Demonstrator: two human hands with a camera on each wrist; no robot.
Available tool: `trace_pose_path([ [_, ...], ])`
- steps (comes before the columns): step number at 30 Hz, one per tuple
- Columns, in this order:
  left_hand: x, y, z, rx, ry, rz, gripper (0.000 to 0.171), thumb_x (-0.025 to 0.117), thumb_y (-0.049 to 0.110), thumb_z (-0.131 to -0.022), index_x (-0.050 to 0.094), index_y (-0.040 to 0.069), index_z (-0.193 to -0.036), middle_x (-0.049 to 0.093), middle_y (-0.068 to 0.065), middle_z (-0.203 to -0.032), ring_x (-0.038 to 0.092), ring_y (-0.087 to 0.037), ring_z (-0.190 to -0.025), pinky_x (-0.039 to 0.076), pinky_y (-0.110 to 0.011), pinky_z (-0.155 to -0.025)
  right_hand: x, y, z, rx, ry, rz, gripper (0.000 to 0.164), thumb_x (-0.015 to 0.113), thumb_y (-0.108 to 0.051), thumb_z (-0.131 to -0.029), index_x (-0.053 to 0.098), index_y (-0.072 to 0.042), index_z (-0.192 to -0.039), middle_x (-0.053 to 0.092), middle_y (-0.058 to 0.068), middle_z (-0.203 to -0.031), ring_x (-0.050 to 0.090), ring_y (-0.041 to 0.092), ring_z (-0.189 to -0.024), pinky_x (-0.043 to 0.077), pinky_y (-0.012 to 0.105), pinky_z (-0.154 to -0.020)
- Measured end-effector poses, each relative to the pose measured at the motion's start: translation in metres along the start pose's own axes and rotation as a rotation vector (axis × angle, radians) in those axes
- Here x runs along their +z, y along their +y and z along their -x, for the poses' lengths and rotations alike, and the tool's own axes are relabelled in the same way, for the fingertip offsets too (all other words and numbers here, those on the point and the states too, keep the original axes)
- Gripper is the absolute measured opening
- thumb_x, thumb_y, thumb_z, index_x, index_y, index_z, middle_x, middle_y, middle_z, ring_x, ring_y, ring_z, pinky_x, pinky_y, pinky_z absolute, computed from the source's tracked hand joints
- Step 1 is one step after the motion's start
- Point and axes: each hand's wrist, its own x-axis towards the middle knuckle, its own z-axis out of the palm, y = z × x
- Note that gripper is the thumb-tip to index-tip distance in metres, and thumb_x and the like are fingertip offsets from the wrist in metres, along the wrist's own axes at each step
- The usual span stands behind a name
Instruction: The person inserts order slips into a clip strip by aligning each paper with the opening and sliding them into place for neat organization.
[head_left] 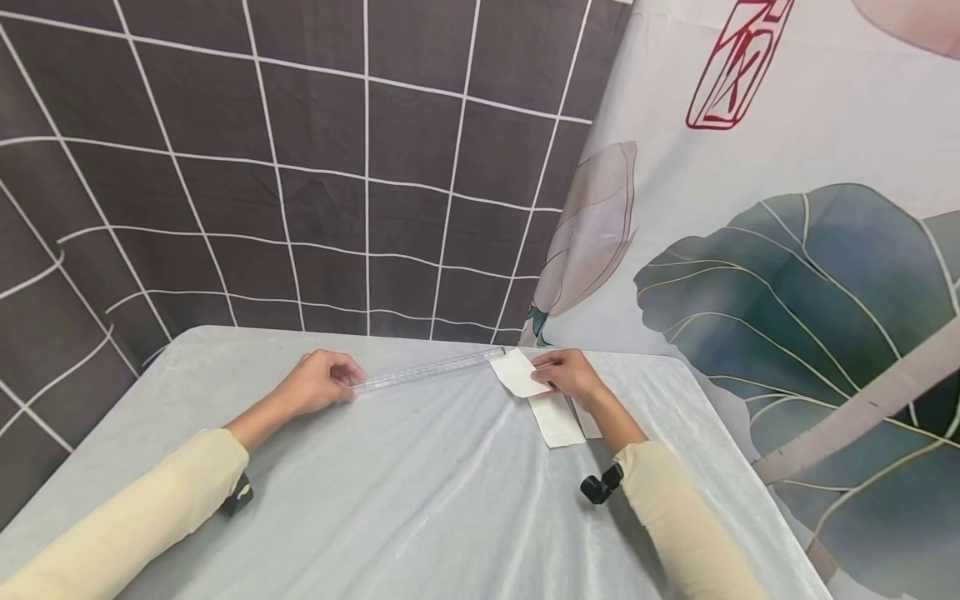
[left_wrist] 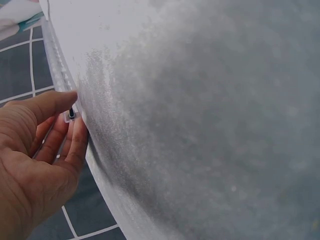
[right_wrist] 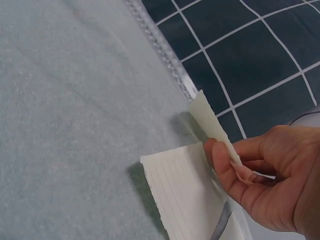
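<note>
A long, narrow, clear plastic tube (head_left: 431, 371) slants across the far part of the table. My left hand (head_left: 321, 383) pinches its left end between thumb and fingers; in the left wrist view a dark spot shows at that end (left_wrist: 71, 115). My right hand (head_left: 572, 375) holds a small piece of white paper (head_left: 515, 372) between thumb and fingers, raised over the table. The paper's left edge overlaps the tube's right end in the head view. Under this hand lies another torn-edged, lined paper piece (right_wrist: 182, 192), with a further paper piece (head_left: 587, 421) partly hidden beside it.
A pale grey cloth with folds covers the table (head_left: 420, 517). Behind it hangs a dark curtain with white grid lines (head_left: 322, 208); at the right is a white curtain with large painted leaves (head_left: 810, 275). A black camera (head_left: 602, 485) sits at the right wrist.
</note>
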Motion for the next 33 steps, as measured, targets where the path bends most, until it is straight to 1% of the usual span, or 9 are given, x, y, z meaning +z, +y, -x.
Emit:
trace_pose_path([
  [2, 0.000, 0.000, 0.000, -0.001, -0.002, -0.001, 0.029, 0.087, -0.005, -0.077, 0.084, 0.000, -0.105, 0.082, -0.012, -0.094, 0.071, -0.014, -0.089, 0.057, -0.026, -0.081, 0.002, -0.001, 0.000, 0.002, 0.000, 0.002, 0.039, 0.077, -0.008, -0.102, 0.074, 0.006, -0.138, 0.074, 0.006, -0.101, 0.061, 0.011, -0.084, 0.057, 0.024, -0.076],
  [5, 0.000, -0.001, -0.001, -0.005, -0.002, -0.004, 0.029, 0.087, -0.004, -0.077, 0.084, 0.000, -0.105, 0.082, -0.012, -0.095, 0.071, -0.015, -0.090, 0.057, -0.026, -0.081, 0.004, -0.003, -0.001, -0.003, -0.003, 0.004, 0.039, 0.077, -0.008, -0.102, 0.074, 0.005, -0.139, 0.074, 0.004, -0.094, 0.060, 0.011, -0.081, 0.054, 0.024, -0.074],
  [9, 0.000, -0.002, -0.001, -0.005, 0.004, -0.002, 0.029, 0.087, -0.004, -0.078, 0.084, 0.001, -0.106, 0.082, -0.012, -0.096, 0.072, -0.015, -0.090, 0.057, -0.025, -0.081, 0.008, -0.006, 0.000, -0.013, -0.009, -0.010, 0.039, 0.077, -0.005, -0.101, 0.074, 0.006, -0.139, 0.069, -0.002, -0.085, 0.057, 0.010, -0.077, 0.052, 0.023, -0.072],
  [10, 0.000, -0.002, 0.000, -0.005, 0.005, 0.000, 0.029, 0.087, -0.004, -0.078, 0.084, 0.001, -0.106, 0.082, -0.012, -0.096, 0.071, -0.015, -0.090, 0.057, -0.024, -0.081, 0.009, -0.007, 0.001, -0.015, -0.010, -0.010, 0.039, 0.077, -0.005, -0.101, 0.074, 0.007, -0.138, 0.069, -0.002, -0.085, 0.057, 0.009, -0.077, 0.052, 0.023, -0.072],
  [16, 0.000, -0.001, 0.002, -0.001, 0.007, 0.009, 0.029, 0.086, -0.004, -0.078, 0.084, 0.000, -0.106, 0.081, -0.013, -0.094, 0.071, -0.015, -0.089, 0.056, -0.023, -0.079, 0.012, -0.011, 0.001, -0.007, -0.010, -0.004, 0.041, 0.078, -0.004, -0.099, 0.074, 0.007, -0.138, 0.075, 0.003, -0.092, 0.059, 0.009, -0.077, 0.051, 0.022, -0.070],
  [20, 0.001, -0.001, 0.001, 0.002, 0.011, 0.002, 0.028, 0.087, -0.004, -0.079, 0.085, 0.001, -0.106, 0.081, -0.012, -0.094, 0.071, -0.015, -0.089, 0.056, -0.023, -0.080, 0.013, -0.012, 0.001, -0.013, -0.026, -0.026, 0.042, 0.079, -0.004, -0.098, 0.074, 0.006, -0.138, 0.081, 0.008, -0.102, 0.062, 0.008, -0.079, 0.053, 0.021, -0.071],
  [22, 0.001, -0.001, 0.001, 0.002, 0.012, -0.006, 0.028, 0.087, -0.004, -0.079, 0.085, 0.001, -0.107, 0.082, -0.012, -0.094, 0.071, -0.015, -0.089, 0.056, -0.023, -0.080, 0.014, -0.012, -0.001, -0.016, -0.033, -0.031, 0.042, 0.079, -0.004, -0.097, 0.074, 0.006, -0.138, 0.082, 0.009, -0.105, 0.062, 0.008, -0.079, 0.053, 0.021, -0.071],
  [26, 0.000, 0.000, 0.001, 0.002, 0.012, -0.016, 0.028, 0.086, -0.004, -0.080, 0.085, 0.001, -0.108, 0.082, -0.012, -0.095, 0.072, -0.014, -0.088, 0.057, -0.024, -0.081, 0.017, -0.014, -0.003, -0.017, -0.040, -0.031, 0.040, 0.079, -0.003, -0.098, 0.075, 0.006, -0.137, 0.082, 0.011, -0.106, 0.060, 0.008, -0.076, 0.051, 0.022, -0.070],
  [33, 0.000, 0.001, 0.001, 0.007, 0.006, -0.019, 0.029, 0.086, -0.004, -0.080, 0.085, 0.000, -0.108, 0.082, -0.012, -0.094, 0.071, -0.015, -0.088, 0.057, -0.026, -0.080, 0.021, -0.014, -0.005, -0.024, -0.051, -0.027, 0.038, 0.078, -0.001, -0.098, 0.075, 0.007, -0.136, 0.083, 0.017, -0.113, 0.061, 0.007, -0.077, 0.050, 0.021, -0.069],
])
